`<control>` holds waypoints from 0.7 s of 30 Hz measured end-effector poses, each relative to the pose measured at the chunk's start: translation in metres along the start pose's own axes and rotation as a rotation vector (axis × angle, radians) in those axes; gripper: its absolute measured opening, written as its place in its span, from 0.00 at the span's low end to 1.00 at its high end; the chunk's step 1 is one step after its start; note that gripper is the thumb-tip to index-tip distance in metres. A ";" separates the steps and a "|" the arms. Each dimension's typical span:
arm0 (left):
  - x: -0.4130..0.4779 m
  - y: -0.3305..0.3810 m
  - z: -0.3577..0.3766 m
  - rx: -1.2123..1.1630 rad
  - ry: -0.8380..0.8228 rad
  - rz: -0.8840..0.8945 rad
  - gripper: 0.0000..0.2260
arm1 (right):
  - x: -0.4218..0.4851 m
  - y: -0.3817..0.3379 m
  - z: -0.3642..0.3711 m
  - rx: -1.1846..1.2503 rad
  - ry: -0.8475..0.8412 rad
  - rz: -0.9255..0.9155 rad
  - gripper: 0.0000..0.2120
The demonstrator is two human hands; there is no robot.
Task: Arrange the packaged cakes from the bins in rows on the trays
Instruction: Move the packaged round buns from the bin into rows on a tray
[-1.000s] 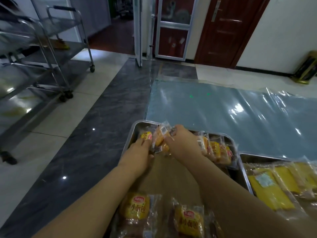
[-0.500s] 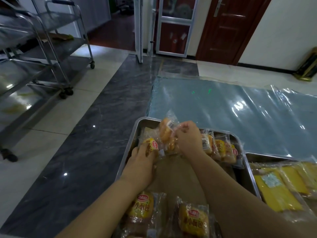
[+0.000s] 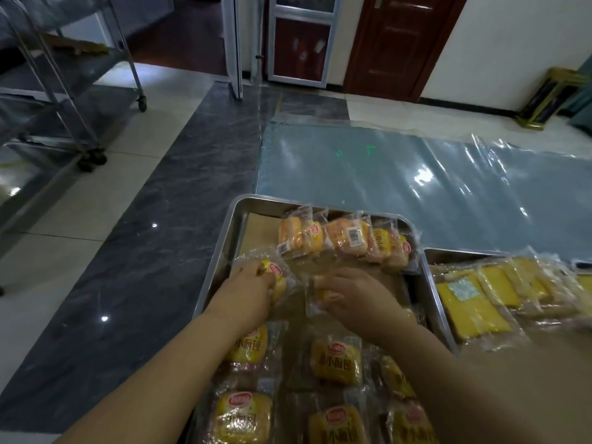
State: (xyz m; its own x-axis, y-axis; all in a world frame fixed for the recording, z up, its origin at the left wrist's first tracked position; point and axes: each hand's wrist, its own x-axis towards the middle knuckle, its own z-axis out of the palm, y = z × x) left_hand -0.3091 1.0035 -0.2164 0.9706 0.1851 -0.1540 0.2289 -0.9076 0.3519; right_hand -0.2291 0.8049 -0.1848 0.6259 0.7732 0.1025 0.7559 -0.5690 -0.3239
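**Both hands closed on cake packets over the open middle of the tray**

Head view. Left hand [image 3: 246,293] has its fingers curled round the left cake [image 3: 278,278], a yellow packet with its red logo facing up, low over the tray [image 3: 231,232] and close to its left rim. Right hand [image 3: 355,298] lies just beside it, fingers bent over the right cake [image 3: 317,299]. Only the clear wrapper edge and a strip of yellow show on that packet. It appears to rest on the brown liner [image 3: 256,230].

Risks noted:
- Beyond the fingertips, the far row [image 3: 347,240] lies overlapped and tilted against the back rim, one packet barcode side up. A knuckle or wrapper corner pushed forward would likely knock it further out of line.
- Behind the wrists, the near rows [image 3: 336,360] lie under both forearms. A dropped wrist could drag them askew.
- The wrappers look glossy and loose. A pinch on film alone may let a cake slide or land crooked.
- The left cake is close to the tray wall. Released too far outward, it may ride up the rim.
- The right cake's face is hidden, so it could be set label down unnoticed.

Grip findings:
- Left hand: closed firmly on its packet, fingers wrapped over the near end.
- Right hand: partly closed, with bent rather than flat fingers holding the wrapper. Whether the thumb is tucked beneath cannot be told.

Outward of the right hand, a second tray [image 3: 430,285] holds flat yellow packs [image 3: 471,304], apart from both hands.
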 end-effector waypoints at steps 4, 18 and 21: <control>-0.004 -0.005 0.003 0.040 0.024 0.004 0.18 | -0.020 0.010 0.019 0.005 0.014 0.123 0.11; -0.004 -0.009 0.008 0.157 0.099 -0.051 0.22 | -0.008 0.008 0.034 0.089 -0.004 0.528 0.19; -0.006 -0.010 0.010 0.162 0.112 -0.056 0.22 | 0.001 0.007 0.031 0.064 -0.055 0.445 0.21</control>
State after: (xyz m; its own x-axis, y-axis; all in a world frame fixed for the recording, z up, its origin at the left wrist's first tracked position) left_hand -0.3178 1.0079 -0.2279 0.9610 0.2695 -0.0620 0.2764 -0.9418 0.1913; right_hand -0.2294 0.8101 -0.2165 0.8750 0.4716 -0.1097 0.4007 -0.8324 -0.3827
